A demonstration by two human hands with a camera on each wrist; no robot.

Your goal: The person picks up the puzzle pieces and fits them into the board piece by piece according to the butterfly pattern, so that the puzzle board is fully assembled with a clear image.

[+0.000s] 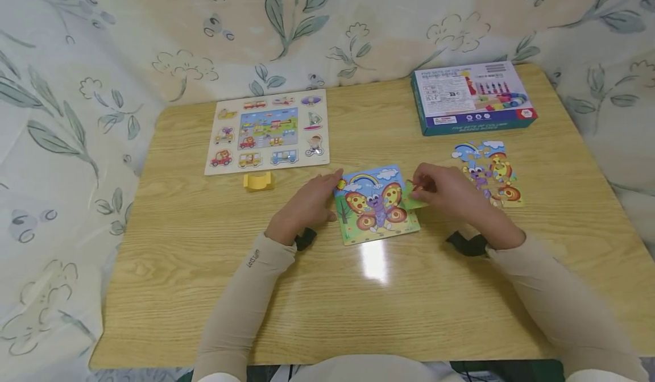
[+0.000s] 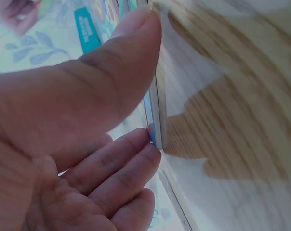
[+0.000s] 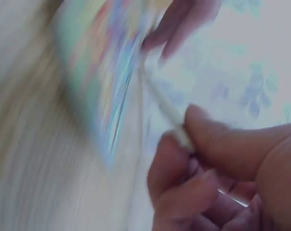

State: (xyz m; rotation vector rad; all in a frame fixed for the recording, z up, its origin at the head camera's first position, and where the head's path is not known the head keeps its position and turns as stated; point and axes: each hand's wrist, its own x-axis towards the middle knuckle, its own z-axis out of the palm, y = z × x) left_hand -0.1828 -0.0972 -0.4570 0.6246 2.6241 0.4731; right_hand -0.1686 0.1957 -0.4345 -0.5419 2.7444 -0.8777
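A square butterfly puzzle board (image 1: 369, 235) lies on the table in front of the person. The left hand (image 1: 309, 201) rests along its left side in the head view. In the left wrist view its thumb (image 2: 131, 62) and fingertips touch the board's edge. The right hand (image 1: 447, 191) pinches a thin green puzzle piece (image 1: 415, 200) between thumb and fingers, beside the board's right edge; that piece looks pale and blurred in the right wrist view. Right of this hand lies a group of butterfly puzzle pieces (image 1: 504, 171) with an uneven outline, partly hidden by the hand.
A vehicle puzzle board (image 1: 217, 143) lies at the back left, with a small yellow block (image 1: 258, 182) just in front of it. At the back right lies a toy box (image 1: 445, 100). Patterned cloth (image 1: 358, 18) hangs behind the wooden table (image 1: 389, 319).
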